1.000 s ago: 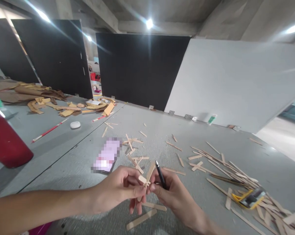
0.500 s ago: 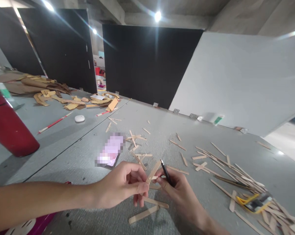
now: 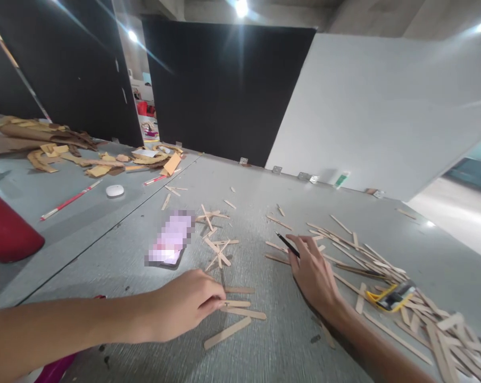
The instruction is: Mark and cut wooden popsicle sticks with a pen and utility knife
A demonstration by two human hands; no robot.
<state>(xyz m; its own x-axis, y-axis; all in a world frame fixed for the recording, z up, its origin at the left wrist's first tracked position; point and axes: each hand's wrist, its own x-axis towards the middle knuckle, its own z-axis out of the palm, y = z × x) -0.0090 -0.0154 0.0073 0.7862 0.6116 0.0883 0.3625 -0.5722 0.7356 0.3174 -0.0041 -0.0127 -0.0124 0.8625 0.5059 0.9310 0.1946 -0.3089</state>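
My left hand (image 3: 196, 300) is low over the table, its fingers pinched around the left end of a short wooden craft stick (image 3: 239, 304). More craft sticks lie right beside those fingertips, one (image 3: 227, 333) slanting just in front. My right hand (image 3: 314, 268) reaches forward and right with a slim black pen (image 3: 288, 244) held in it, tip pointing up and left. Its outer fingers stretch over loose sticks at the edge of the scattered pile (image 3: 356, 255). Whether those fingers touch a stick is hidden.
A phone (image 3: 172, 239) lies left of centre, with a red tumbler (image 3: 11, 226) farther left. A yellow-and-black tool (image 3: 392, 295) rests on the stick pile at right. A white earbud case (image 3: 115, 191), a red pencil (image 3: 71, 200) and torn cardboard (image 3: 100, 165) lie behind.
My hands have parted. The left has lowered a stick to the table beside the others; the right has moved forward and right towards the pile, still with the pen. The view has shifted right.
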